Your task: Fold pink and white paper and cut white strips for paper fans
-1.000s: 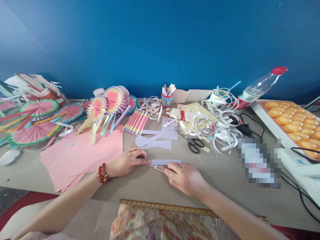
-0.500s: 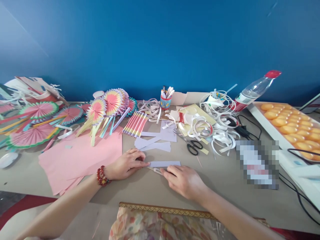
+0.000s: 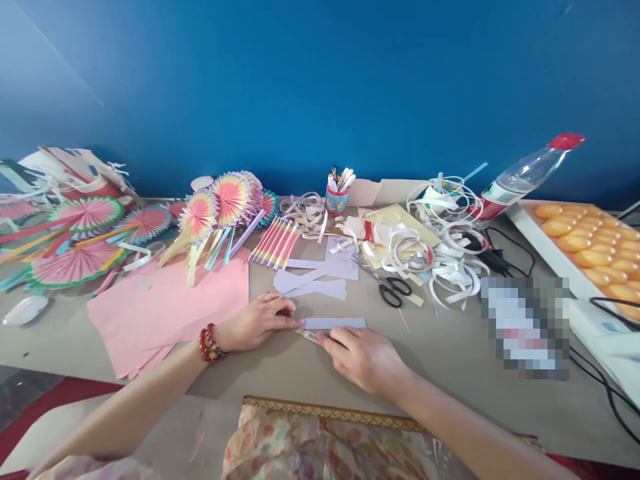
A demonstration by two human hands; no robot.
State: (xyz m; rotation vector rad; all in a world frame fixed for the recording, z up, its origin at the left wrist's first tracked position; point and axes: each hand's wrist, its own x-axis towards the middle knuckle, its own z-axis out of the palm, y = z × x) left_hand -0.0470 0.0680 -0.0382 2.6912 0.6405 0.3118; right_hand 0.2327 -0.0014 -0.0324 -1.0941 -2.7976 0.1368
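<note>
A narrow folded strip of pale purple paper (image 3: 337, 323) lies crosswise on the table in front of me. My left hand (image 3: 260, 321), with a red bead bracelet on the wrist, presses its fingertips on the strip's left end. My right hand (image 3: 363, 357) is closed around a craft knife (image 3: 310, 337) with a light handle. The knife's tip points left, at the strip's near edge beside my left fingertips. Behind the strip lie loose purple paper pieces (image 3: 320, 288). Pink paper sheets (image 3: 175, 300) are spread left of my left hand.
Black-handled scissors (image 3: 395, 291) lie behind my right hand. Paper fans (image 3: 233, 200) and a pleated striped paper (image 3: 277, 243) sit at the back left. Farther back are a pen cup (image 3: 337, 199), curled strips (image 3: 455, 280), a tilted bottle (image 3: 530, 173) and a mouse (image 3: 26, 310).
The view has swung slightly left, so everything appears a little farther right. Both hands, the knife and the strip keep nearly the same places relative to each other.
</note>
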